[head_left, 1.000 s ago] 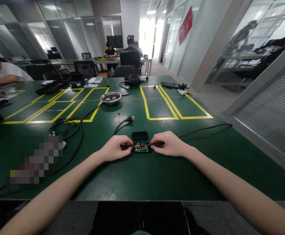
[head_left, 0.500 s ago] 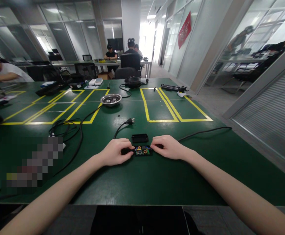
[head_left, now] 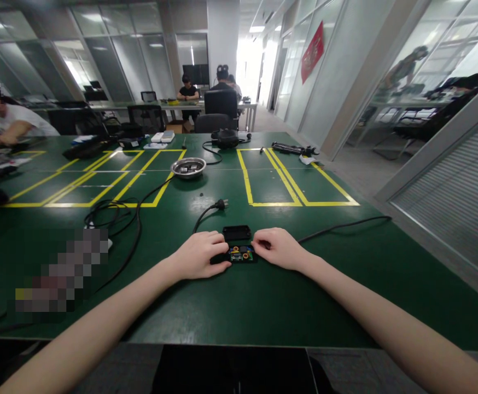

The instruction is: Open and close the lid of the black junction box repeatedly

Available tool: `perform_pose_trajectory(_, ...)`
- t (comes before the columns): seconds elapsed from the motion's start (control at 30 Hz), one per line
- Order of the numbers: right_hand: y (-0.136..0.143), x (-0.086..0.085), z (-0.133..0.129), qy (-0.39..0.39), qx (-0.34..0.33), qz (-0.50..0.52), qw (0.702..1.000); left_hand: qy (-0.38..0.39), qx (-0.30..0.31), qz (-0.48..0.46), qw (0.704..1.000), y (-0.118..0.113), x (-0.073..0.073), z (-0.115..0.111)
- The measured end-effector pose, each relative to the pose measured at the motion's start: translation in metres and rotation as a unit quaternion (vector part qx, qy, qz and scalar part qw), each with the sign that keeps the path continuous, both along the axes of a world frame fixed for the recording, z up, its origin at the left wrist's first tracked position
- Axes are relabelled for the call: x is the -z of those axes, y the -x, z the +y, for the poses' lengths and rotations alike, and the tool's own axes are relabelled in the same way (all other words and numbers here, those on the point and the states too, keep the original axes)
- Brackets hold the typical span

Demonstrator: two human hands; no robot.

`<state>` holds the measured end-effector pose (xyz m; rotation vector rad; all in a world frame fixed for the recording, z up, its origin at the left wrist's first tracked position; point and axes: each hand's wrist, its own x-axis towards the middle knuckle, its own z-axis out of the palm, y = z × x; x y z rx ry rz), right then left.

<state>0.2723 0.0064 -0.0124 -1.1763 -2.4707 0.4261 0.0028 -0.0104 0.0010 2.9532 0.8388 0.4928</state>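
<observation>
- Glossy green tabletop (head_left: 263,306), yellow tape rectangles (head_left: 275,204)
- Left hand (head_left: 200,256): thumb and fingers gripping left end of open, rectangular black plastic case (head_left: 244,261), between hands
- Right hand (head_left: 278,249): fingertips at case's right end; hold hidden, cannot tell
- Green circuit board (head_left: 240,255), inside case

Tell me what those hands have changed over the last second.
The left hand has opened from its pinch and shifted right, its fingers spread beside the circuit board. The right hand has eased inward; its grip is unclear. The black cover, plug and metal bowl stayed put.
</observation>
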Motion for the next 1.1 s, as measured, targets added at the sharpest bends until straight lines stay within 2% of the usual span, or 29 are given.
perform_pose_trajectory(0.27,0.004,-0.003,0.000,0.013,0.042,-0.049,0.998,0.010,0.006,-0.073,0.997,0.001,0.006,0.005)
perform_pose_trajectory(0.57,0.014,-0.013,-0.004,-0.025,0.078,-0.149,0.985,0.028,0.006,-0.016,0.999,0.000,0.000,0.003)
perform_pose_trajectory(0.8,0.014,-0.018,0.000,-0.016,0.075,-0.148,0.986,-0.002,0.015,0.003,1.000,0.000,0.001,0.005)
perform_pose_trajectory(1.1,0.017,-0.014,-0.003,-0.051,0.064,-0.176,0.981,-0.009,0.024,-0.003,1.000,0.000,0.001,0.006)
